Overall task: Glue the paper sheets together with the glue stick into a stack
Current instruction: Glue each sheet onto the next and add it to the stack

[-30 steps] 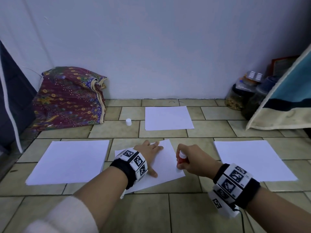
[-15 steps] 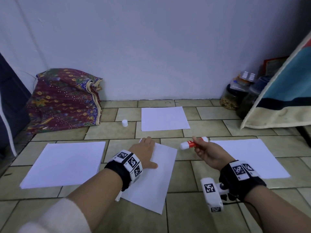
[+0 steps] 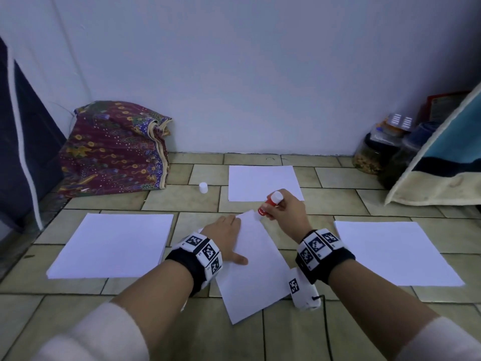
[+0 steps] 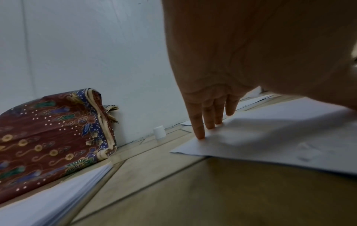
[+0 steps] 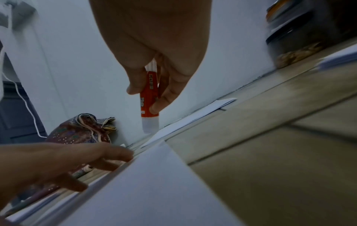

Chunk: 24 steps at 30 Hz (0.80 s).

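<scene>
On a tiled floor [image 3: 182,321] among four lots of white paper, the left hand [image 3: 226,237] presses flat on the angled middle white paper sheet [image 3: 257,277]; the right hand [image 3: 287,217] grips one red glue stick [image 3: 269,204], tip at the sheet's far corner; one white cap [image 3: 203,188] stands apart.

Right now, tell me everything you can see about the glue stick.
The glue stick is a small tube with an orange-red printed body, a white knob at its upper end and a pale, uncapped tip. The right hand grips it round the barrel, tip down and tilted, at the far corner of the middle paper sheet. Whether the tip touches the paper is unclear.
</scene>
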Tool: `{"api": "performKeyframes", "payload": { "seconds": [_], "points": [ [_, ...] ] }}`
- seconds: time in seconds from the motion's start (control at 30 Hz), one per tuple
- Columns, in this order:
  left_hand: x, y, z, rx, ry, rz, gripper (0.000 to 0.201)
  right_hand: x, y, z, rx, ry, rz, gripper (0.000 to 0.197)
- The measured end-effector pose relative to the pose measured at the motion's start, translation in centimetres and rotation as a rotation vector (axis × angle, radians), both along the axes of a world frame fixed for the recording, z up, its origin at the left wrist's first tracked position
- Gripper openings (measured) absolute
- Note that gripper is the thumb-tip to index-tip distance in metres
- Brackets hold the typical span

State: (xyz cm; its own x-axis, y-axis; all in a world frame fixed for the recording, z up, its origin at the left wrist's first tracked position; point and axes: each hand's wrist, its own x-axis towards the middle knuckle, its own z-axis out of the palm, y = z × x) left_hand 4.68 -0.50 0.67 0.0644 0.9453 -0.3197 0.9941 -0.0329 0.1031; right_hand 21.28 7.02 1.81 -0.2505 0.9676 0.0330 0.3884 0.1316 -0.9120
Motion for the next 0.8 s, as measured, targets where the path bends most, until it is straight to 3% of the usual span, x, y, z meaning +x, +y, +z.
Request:
{"api": "performKeyframes", "payload": {
  "seconds": [0.1, 0.2, 0.47, 0.8],
  "points": [
    [0.1, -0.1, -0.2, 0.003, 0.014, 0.031, 0.097, -2.0, 0.4, 0.0, 0.031, -0.066, 0.065, 0.015],
    [0.3, 0.0, -0.2, 0.000, 0.027, 0.045, 0.098, -3.1, 0.7, 0.0, 0.078, -0.259, 0.131, 0.016],
    [0.3, 0.2, 0.0, -0.018, 0.029, 0.050, 0.099, -1.9, 0.7, 0.6, 0.176, -0.553, 0.370, 0.017],
    [0.1, 0.4, 0.0, -0.033, 0.058, 0.032, 0.105, 4.7, -2.1, 0.2, 0.166, -0.479, 0.662, 0.015]
  ]
}}
